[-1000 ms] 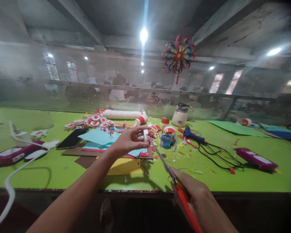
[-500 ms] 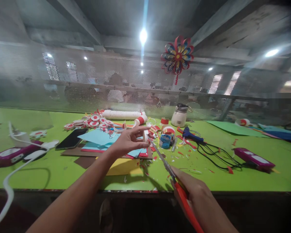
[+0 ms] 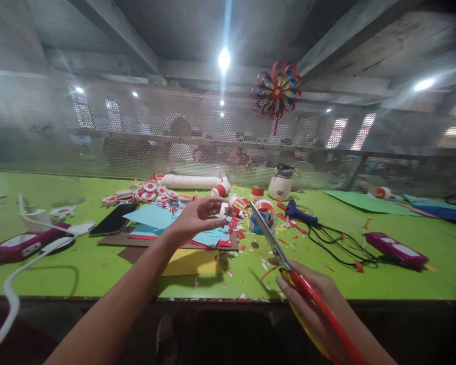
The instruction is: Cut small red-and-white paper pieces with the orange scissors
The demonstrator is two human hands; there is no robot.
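Item: white strip (image 3: 223,210), apparently paper, curled; held at the fingertips of the left hand (image 3: 197,217), that grip pinching it between thumb and fingers, raised above the counter (image 3: 106,274).

Item: scissors (image 3: 271,238), red and yellow handles; right hand (image 3: 315,289), grip wrapped about the handles. Blades point away from this grip, tips to the right of the left grip and apart from the strip; whether they are fully together cannot be told.

Beneath and left of the left grip: light-blue paper sheets (image 3: 155,215). Nearer than that grip: yellow paper (image 3: 192,262). Just beyond the right grip, behind the blades: blue jar (image 3: 255,225). Farther right of it: blue glue gun (image 3: 301,213).

Handling note (judgement): a light pinch at the strip's edge should avoid creasing; fingertips are best held clear of the blade line, with the left grip turning the strip and blades meeting it squarely in short snips.
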